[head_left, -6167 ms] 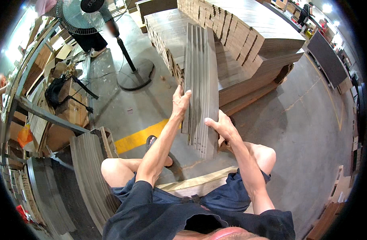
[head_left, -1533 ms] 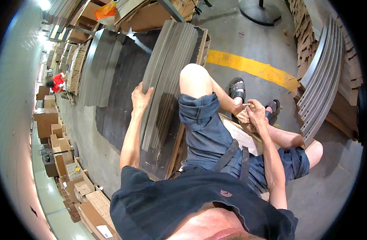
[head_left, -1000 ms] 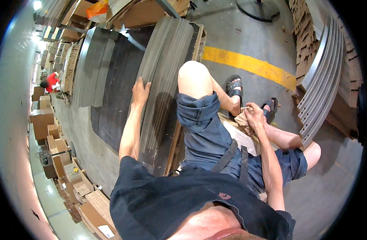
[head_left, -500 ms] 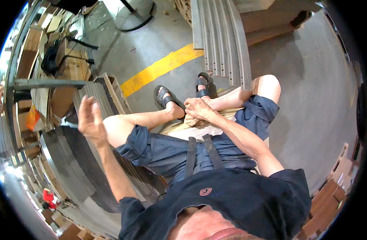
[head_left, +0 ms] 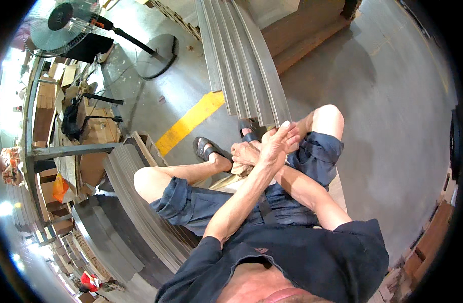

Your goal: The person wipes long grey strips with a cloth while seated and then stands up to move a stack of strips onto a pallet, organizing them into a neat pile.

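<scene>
My left arm crosses over my right one. My left hand (head_left: pixel 278 143) is open, fingers stretched, just at the near ends of several long grey metal strips (head_left: pixel 241 60); whether it touches them I cannot tell. My right hand (head_left: pixel 245 153) is closed, low between my knees, its fingers curled. A tan crumpled cloth or bag (head_left: pixel 240 169) lies directly beneath it. What the right fingers hold, if anything, is hidden. The strips lie side by side, with small holes near their ends.
More grey strips (head_left: pixel 135 192) are stacked by my left knee. A standing fan (head_left: pixel 158 55) is at the far left, beside a metal rack (head_left: pixel 75 151) with cartons. A yellow line (head_left: pixel 191 121) crosses the floor. A brown box-like piece (head_left: pixel 312 30) stands behind the strips.
My left hand has swung from beside my left knee across to the right, over my right arm, to the strip ends. The right hand stays low between my knees. The view has shifted.
</scene>
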A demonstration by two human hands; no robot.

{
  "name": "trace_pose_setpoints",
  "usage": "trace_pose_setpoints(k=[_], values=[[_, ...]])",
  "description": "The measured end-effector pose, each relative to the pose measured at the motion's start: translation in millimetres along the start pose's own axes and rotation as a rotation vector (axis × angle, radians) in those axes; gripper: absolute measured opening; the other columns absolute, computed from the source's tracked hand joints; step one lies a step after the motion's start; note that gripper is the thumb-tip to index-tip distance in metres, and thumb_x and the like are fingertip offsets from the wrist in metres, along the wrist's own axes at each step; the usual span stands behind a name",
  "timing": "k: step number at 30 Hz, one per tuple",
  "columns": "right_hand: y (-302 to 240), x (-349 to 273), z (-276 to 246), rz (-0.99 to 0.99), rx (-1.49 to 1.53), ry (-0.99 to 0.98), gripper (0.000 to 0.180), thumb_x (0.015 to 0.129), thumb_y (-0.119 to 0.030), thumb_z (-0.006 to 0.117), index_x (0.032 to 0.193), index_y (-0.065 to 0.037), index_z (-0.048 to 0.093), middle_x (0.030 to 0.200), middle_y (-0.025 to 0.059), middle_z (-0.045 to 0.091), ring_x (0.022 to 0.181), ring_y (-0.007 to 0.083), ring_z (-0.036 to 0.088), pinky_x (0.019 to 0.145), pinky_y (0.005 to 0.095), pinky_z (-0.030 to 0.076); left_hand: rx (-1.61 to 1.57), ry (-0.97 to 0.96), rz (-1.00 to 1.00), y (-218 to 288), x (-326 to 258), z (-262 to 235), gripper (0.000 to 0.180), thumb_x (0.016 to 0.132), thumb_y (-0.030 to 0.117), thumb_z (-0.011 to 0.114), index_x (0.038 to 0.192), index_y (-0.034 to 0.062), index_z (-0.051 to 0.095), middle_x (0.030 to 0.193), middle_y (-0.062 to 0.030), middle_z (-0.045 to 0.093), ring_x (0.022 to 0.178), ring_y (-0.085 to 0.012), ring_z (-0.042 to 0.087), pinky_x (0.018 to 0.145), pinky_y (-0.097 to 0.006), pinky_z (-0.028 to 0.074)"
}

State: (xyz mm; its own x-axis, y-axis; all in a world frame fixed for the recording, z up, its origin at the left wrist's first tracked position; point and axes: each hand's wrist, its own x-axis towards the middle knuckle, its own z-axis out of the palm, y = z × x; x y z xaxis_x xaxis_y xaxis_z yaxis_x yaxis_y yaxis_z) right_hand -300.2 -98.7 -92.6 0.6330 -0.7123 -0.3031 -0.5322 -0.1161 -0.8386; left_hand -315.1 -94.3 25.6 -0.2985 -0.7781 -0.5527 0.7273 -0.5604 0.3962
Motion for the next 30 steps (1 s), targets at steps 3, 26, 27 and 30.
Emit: trace_pose_setpoints(k=[3, 26, 27, 30], values=[[-12.4, -0.7, -0.5, 0.022, 0.027, 0.024, 0.027, 0.085, -0.025, 0.067, 0.098, -0.002, 0.065, 0.087, 0.0159, 0.072, 0.084, 0.0342, 0.069, 0.074, 0.0435, 0.054, -0.083, -0.052, 0.001, 0.8, 13.3, 6.4, 0.038, 0.098, 0.027, 0.064, 0.117, -0.0046, 0.057, 0.113, -0.0156, 0.066, 0.099, -0.0238, 0.067, 0.082, -0.035, 0.059], [-0.8, -4.7, 15.1, -0.09, 0.125, 0.013, 0.032, 0.083, -0.024, 0.073, 0.106, -0.004, 0.066, 0.094, 0.0133, 0.067, 0.088, 0.0279, 0.066, 0.077, 0.0388, 0.053, 0.467, -0.224, 0.079, 84.1, -74.0, -2.6, 0.059, 0.089, 0.019, 0.069, 0.138, -0.0051, 0.047, 0.094, -0.0116, 0.067, 0.081, -0.0164, 0.065, 0.072, -0.032, 0.054], [3.0, -10.3, 9.2, -0.086, 0.139, 0.035, 0.033, 0.083, -0.024, 0.073, 0.107, -0.004, 0.066, 0.095, 0.0133, 0.067, 0.088, 0.0278, 0.066, 0.078, 0.0387, 0.053, 0.611, -0.234, 0.148, 78.2, -83.9, -19.2, 0.054, 0.088, 0.019, 0.07, 0.133, -0.0045, 0.052, 0.093, -0.0104, 0.067, 0.08, -0.0158, 0.064, 0.071, -0.031, 0.053], [-11.5, -6.6, -2.6, -0.161, 0.214, 0.053, 0.035, 0.082, -0.025, 0.074, 0.11, -0.005, 0.066, 0.096, 0.0132, 0.067, 0.09, 0.0274, 0.065, 0.079, 0.0384, 0.053, 0.918, -0.161, 0.182, 102.9, -134.7, -49.4, 0.032, 0.088, 0.018, 0.07, 0.111, -0.001, 0.063, 0.09, -0.0085, 0.067, 0.078, -0.0145, 0.063, 0.07, -0.029, 0.052]])
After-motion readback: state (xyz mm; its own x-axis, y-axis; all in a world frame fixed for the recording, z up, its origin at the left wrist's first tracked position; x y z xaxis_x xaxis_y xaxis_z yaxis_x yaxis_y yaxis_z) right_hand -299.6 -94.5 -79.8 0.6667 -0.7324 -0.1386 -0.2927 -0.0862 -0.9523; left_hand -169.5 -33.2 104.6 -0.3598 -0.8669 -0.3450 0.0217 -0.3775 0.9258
